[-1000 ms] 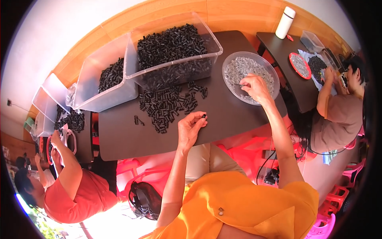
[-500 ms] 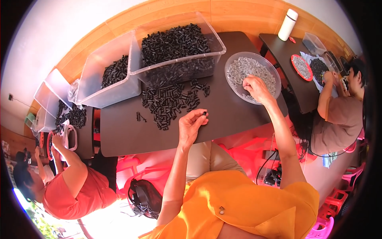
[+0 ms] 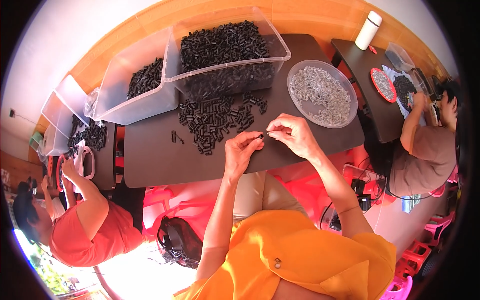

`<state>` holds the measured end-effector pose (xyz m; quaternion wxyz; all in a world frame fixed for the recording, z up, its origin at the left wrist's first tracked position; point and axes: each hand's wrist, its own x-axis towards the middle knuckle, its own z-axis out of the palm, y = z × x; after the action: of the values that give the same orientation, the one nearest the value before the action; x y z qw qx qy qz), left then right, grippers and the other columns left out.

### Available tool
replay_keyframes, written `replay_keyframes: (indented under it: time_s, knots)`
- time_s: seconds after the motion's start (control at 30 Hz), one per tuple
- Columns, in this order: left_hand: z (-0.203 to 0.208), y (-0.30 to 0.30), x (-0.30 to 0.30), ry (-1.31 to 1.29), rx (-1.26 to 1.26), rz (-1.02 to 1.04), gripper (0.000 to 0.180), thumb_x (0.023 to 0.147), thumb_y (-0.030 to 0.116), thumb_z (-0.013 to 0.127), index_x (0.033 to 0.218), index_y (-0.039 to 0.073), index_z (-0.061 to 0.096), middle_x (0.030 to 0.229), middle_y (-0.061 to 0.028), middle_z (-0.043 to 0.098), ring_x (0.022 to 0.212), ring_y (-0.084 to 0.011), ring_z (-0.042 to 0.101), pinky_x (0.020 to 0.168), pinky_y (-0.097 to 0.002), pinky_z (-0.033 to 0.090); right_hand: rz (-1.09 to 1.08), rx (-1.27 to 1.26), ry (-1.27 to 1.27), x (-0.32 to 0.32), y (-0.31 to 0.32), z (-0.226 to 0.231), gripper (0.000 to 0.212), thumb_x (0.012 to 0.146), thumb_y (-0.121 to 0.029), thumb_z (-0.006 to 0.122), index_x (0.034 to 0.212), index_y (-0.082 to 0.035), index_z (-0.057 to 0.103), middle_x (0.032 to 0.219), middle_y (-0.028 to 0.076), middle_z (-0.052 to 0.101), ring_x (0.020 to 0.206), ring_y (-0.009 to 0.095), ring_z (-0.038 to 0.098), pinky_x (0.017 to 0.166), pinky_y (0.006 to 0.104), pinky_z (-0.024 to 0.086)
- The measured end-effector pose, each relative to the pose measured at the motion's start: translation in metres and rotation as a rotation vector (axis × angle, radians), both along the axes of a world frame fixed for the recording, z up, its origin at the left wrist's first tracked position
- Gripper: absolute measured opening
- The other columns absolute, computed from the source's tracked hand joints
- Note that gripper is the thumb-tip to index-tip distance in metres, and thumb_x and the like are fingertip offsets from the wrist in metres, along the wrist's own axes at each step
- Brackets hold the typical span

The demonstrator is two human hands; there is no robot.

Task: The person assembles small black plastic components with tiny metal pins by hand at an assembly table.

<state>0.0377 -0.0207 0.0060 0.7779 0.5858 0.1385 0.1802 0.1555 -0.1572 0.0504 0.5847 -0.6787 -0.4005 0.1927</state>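
Note:
My left hand point(image 3: 240, 153) pinches a small black cylindrical piece point(image 3: 260, 136) between thumb and fingertips above the front part of the dark table. Just right of it, my right hand point(image 3: 295, 136) is closed in a pinch on a tiny piece, too small to make out, its fingertips close to the black one. Beyond my left hand lies a loose pile of black cylindrical pieces point(image 3: 210, 120). A round translucent bowl point(image 3: 356, 107) at the right holds many small clear pieces point(image 3: 320, 95).
Two clear plastic tubs stand at the back, the larger tub point(image 3: 227, 65) and the smaller tub point(image 3: 125, 111), both with black pieces. A person in red point(image 3: 95, 225) works at the left; a person in brown point(image 3: 422, 160) sits at the right table, near a white flask point(image 3: 368, 31).
My right hand has come out of the bowl of clear pieces and moved left, up to my left hand. The left hand keeps its pinch on the black piece.

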Motion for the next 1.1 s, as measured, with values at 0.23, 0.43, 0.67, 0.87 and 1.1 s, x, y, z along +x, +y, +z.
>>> replay_keyframes:
  time_s: [0.23, 0.43, 0.67, 0.87, 1.1]
  knots:
    - [0.0, 0.001, -0.002, -0.014, -0.045, -0.012, 0.015, 0.085, -0.002, 0.06, 0.099, -0.006, 0.063, 0.085, -0.0097, 0.066, 0.074, -0.0134, 0.064, 0.072, -0.0244, 0.054, 0.052, -0.071, -0.112, -0.004, 0.008, 0.003, 0.007, 0.078, 0.001, 0.066, 0.083, 0.002, 0.061, 0.076, 0.007, 0.059, 0.066, 0.013, 0.058, 0.059, 0.0273, 0.047]
    - [0.0, 0.001, -0.002, -0.009, -0.033, -0.036, 0.015, 0.085, -0.001, 0.06, 0.099, -0.006, 0.063, 0.085, -0.0095, 0.066, 0.074, -0.0132, 0.064, 0.07, -0.0242, 0.054, 0.088, -0.073, -0.323, -0.004, 0.009, 0.007, 0.008, 0.077, 0.003, 0.065, 0.084, 0.002, 0.062, 0.077, 0.009, 0.06, 0.065, 0.019, 0.059, 0.059, 0.0289, 0.047]
    - [-0.002, 0.004, -0.003, -0.024, -0.07, -0.009, 0.016, 0.086, 0.001, 0.06, 0.101, -0.006, 0.062, 0.087, -0.0103, 0.066, 0.074, -0.0136, 0.064, 0.069, -0.0244, 0.055, -0.086, -0.005, -0.49, -0.01, 0.012, 0.004, 0.011, 0.078, 0.0, 0.063, 0.088, -0.003, 0.062, 0.078, 0.011, 0.062, 0.068, 0.029, 0.061, 0.059, 0.0354, 0.048]
    - [0.0, 0.004, -0.004, -0.031, -0.103, 0.02, 0.019, 0.086, 0.003, 0.061, 0.102, -0.005, 0.062, 0.09, -0.012, 0.066, 0.075, -0.0149, 0.064, 0.071, -0.026, 0.056, -0.297, -0.159, -0.557, 0.02, 0.031, -0.018, 0.006, 0.076, -0.007, 0.066, 0.081, -0.005, 0.063, 0.075, 0.009, 0.058, 0.068, 0.029, 0.06, 0.06, 0.0387, 0.047]
    - [0.004, 0.004, -0.004, -0.033, -0.123, 0.034, 0.019, 0.086, 0.003, 0.059, 0.103, -0.006, 0.061, 0.09, -0.0124, 0.066, 0.076, -0.0152, 0.064, 0.072, -0.0266, 0.056, -0.341, -0.348, -0.745, 0.024, 0.055, -0.031, 0.015, 0.073, -0.013, 0.07, 0.077, -0.003, 0.06, 0.076, 0.01, 0.054, 0.066, 0.031, 0.058, 0.059, 0.0404, 0.045]
